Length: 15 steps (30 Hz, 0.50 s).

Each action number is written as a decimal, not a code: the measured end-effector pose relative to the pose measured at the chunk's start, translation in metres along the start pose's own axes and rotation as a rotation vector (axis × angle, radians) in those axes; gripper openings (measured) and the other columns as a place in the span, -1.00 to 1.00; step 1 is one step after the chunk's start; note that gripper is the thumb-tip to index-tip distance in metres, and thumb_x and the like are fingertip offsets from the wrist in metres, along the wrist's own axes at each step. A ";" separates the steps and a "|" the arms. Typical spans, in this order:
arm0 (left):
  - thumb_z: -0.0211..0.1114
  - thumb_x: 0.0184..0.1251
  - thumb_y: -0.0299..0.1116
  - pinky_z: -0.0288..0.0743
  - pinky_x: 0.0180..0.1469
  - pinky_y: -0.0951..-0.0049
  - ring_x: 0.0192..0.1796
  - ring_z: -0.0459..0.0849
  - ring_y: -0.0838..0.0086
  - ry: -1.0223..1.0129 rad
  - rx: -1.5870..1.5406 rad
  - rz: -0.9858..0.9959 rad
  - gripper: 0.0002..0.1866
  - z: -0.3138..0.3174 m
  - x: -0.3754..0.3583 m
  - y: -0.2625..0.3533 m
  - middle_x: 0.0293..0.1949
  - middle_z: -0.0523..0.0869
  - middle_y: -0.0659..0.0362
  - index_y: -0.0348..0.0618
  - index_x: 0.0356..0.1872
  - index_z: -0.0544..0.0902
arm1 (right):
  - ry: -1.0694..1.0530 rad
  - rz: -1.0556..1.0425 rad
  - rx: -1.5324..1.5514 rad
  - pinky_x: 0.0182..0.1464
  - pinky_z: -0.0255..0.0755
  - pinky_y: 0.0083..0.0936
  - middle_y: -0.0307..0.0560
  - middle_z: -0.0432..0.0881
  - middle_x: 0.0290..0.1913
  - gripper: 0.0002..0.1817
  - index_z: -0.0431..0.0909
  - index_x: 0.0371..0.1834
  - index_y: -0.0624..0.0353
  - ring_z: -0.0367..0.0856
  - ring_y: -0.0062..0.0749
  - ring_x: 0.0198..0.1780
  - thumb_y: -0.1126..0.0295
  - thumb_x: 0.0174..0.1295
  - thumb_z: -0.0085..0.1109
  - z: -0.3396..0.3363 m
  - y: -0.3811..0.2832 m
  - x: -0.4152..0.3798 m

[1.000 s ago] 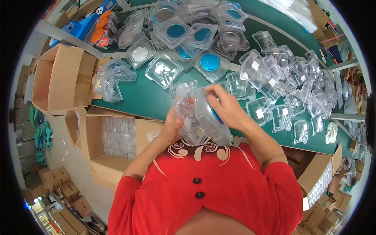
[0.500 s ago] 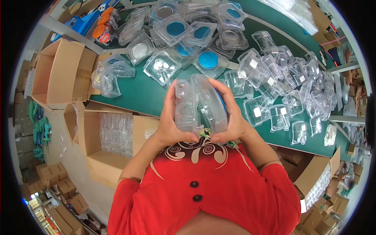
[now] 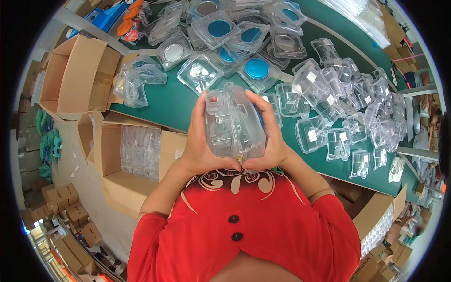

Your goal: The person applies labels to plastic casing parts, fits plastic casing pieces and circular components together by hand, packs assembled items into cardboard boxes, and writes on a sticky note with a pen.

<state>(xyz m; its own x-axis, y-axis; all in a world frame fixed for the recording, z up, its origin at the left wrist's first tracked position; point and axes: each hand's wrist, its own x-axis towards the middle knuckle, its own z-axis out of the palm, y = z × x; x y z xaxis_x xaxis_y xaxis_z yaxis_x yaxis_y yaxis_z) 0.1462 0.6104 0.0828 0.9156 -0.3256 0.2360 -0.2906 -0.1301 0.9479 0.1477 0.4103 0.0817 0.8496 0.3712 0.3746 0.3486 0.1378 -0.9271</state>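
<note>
A clear plastic hinged case (image 3: 221, 134) is between my two hands in front of my chest. My left hand (image 3: 199, 145) grips its left half, which has a round neck-like part at the top. My right hand (image 3: 274, 141) is wrapped round the right half, where a blue edge shows near the fingers. Both thumbs meet at the case's near edge. A narrow seam runs between the halves. Just beyond my hands, a clear square case (image 3: 199, 73) and a case with a blue disc (image 3: 257, 68) rest on the green table (image 3: 176, 103).
More disc cases (image 3: 218, 29) pile up at the back. Clear moulded plastic pieces (image 3: 329, 89) heap on the right, with a few more pieces (image 3: 140, 80) on the left. Open cardboard boxes stand at left (image 3: 77, 75), below it (image 3: 124, 185), and at lower right (image 3: 376, 218).
The two halves of the case have come closer together, and the gap between them has narrowed. My thumbs have drawn nearer each other. The camera view has shifted slightly.
</note>
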 end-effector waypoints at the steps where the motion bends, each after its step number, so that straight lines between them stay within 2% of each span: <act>1: 0.68 -0.67 0.23 0.19 0.36 0.17 0.38 0.26 0.08 0.001 0.001 -0.015 0.59 0.000 0.000 0.000 0.31 0.20 -0.15 -0.39 0.43 -0.12 | -0.002 -0.003 -0.006 0.38 0.08 -0.29 0.09 0.16 0.37 0.33 -0.08 0.47 0.27 0.20 -0.14 0.38 0.05 -0.37 0.60 0.000 0.000 0.000; 7: 0.68 -0.68 0.24 0.19 0.37 0.17 0.38 0.25 0.09 -0.052 0.116 0.017 0.60 -0.006 0.000 0.000 0.31 0.20 -0.14 -0.39 0.43 -0.13 | 0.023 -0.022 -0.068 0.38 0.09 -0.28 0.11 0.16 0.37 0.31 -0.06 0.46 0.27 0.21 -0.13 0.38 0.05 -0.37 0.60 -0.002 0.000 -0.002; 10: 0.68 -0.66 0.24 0.19 0.37 0.17 0.38 0.25 0.10 -0.036 -0.028 -0.037 0.60 -0.003 0.000 0.004 0.32 0.19 -0.12 -0.38 0.43 -0.14 | 0.020 -0.018 -0.075 0.38 0.10 -0.27 0.11 0.17 0.37 0.30 -0.03 0.45 0.27 0.22 -0.12 0.37 0.06 -0.37 0.60 -0.004 0.000 0.001; 15: 0.68 -0.62 0.23 0.20 0.37 0.18 0.38 0.25 0.11 -0.039 -0.053 -0.062 0.58 -0.005 0.001 0.008 0.33 0.18 -0.11 -0.38 0.43 -0.14 | -0.018 -0.014 -0.070 0.38 0.10 -0.27 0.11 0.16 0.38 0.27 -0.01 0.45 0.26 0.23 -0.12 0.37 0.07 -0.35 0.59 -0.004 0.001 0.004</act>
<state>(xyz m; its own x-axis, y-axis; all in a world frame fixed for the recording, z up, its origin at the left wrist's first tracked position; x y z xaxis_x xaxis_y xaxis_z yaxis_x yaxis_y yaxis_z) 0.1465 0.6140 0.0921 0.9195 -0.3550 0.1688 -0.2175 -0.1018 0.9707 0.1530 0.4078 0.0826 0.8373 0.3863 0.3870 0.3882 0.0786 -0.9182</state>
